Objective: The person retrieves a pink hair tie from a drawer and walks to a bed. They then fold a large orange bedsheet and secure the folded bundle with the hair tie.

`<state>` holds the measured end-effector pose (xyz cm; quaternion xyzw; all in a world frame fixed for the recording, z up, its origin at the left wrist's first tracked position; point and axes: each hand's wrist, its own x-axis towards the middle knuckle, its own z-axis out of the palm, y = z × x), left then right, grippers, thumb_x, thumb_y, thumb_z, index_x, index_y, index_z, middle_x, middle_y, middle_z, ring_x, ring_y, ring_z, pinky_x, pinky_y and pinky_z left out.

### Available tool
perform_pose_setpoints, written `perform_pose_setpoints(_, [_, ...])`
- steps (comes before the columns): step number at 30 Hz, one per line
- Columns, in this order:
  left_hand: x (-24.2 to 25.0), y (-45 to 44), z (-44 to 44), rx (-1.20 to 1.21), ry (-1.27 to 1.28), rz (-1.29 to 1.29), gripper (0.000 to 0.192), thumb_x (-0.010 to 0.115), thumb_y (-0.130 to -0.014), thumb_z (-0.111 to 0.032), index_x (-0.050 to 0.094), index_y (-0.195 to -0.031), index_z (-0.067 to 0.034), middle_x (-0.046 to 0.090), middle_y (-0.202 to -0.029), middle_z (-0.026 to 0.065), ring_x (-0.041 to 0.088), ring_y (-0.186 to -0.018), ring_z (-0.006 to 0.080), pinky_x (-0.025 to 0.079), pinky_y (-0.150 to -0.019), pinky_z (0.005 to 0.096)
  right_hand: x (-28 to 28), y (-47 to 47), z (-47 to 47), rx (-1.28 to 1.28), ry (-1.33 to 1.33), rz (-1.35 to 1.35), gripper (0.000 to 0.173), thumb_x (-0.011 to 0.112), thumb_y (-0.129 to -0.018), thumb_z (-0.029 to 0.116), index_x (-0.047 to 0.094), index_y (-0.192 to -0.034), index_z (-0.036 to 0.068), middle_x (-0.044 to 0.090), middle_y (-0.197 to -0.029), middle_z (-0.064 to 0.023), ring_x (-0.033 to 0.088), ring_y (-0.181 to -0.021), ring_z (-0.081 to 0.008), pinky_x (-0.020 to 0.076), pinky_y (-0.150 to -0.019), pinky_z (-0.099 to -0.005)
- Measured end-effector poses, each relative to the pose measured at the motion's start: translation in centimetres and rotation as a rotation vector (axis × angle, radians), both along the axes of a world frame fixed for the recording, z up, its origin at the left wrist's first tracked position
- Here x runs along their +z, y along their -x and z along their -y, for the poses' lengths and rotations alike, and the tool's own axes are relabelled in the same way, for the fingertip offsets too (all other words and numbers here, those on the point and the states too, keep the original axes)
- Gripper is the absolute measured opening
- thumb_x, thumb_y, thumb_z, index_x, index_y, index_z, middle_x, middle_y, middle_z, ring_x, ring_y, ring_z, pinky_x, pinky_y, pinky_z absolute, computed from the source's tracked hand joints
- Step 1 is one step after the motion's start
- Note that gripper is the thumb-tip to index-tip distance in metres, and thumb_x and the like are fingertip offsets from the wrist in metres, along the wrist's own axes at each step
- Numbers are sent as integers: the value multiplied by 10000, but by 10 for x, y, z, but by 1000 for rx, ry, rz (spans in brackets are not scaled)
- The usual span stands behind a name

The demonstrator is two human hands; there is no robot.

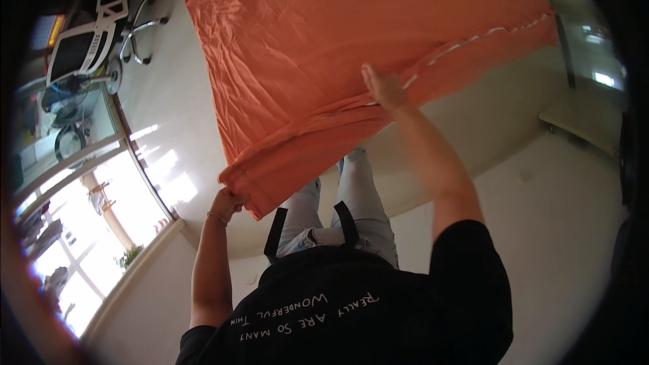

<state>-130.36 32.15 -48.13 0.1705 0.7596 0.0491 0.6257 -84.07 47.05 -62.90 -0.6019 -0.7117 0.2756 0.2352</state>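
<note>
A large orange fabric cover [324, 35], wrinkled on its left side, spreads out before me. A broken white line [469, 40], perhaps a zipper or piping, runs along its near edge, with a loose orange flap below it. My left hand [229, 205] pinches the near left corner of the fabric, thumb on top. Over the near edge, beside the white line, my right hand [384, 88] is stretched out flat with nothing gripped. It is blurred, and whether it touches the cloth is hard to tell. What supports the cover is hidden beneath it.
An office chair [88, 43] with a white frame stands on the pale floor [167, 76] at the left. Near it are a fan [71, 142] and a bright glazed door or window [96, 233]. A pale ledge [583, 124] juts out at the right.
</note>
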Motion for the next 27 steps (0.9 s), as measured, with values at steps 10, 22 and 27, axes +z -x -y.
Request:
perform_pose_setpoints(10, [-17, 30, -59, 142, 15, 142, 230, 689, -755, -3, 598, -966, -21, 597, -800, 29, 556, -654, 128, 489, -606, 290, -78, 69, -38, 127, -367, 72, 88, 518, -909, 157, 525, -933, 72, 595, -660, -105, 595, -579, -286, 460, -508, -412])
perform_pose_setpoints(22, [-51, 135, -63, 151, 59, 287, 458, 677, -803, -36, 495, -1223, -29, 614, -1053, 58, 612, -814, 150, 518, -706, 279, -72, 178, -146, 100, -297, 286, 96, 492, -904, 120, 480, -827, 64, 630, -765, -129, 606, -651, -325, 487, -590, -443])
perform_pose_setpoints(27, [-43, 143, -48, 262, 22, 353, 430, 647, -825, -52, 497, -1228, -40, 612, -1094, 58, 620, -874, 152, 510, -773, 277, -5, 181, -71, -253, -506, -72, 192, 495, -943, 183, 536, -840, 26, 594, -726, -106, 551, -621, -263, 447, -606, -391])
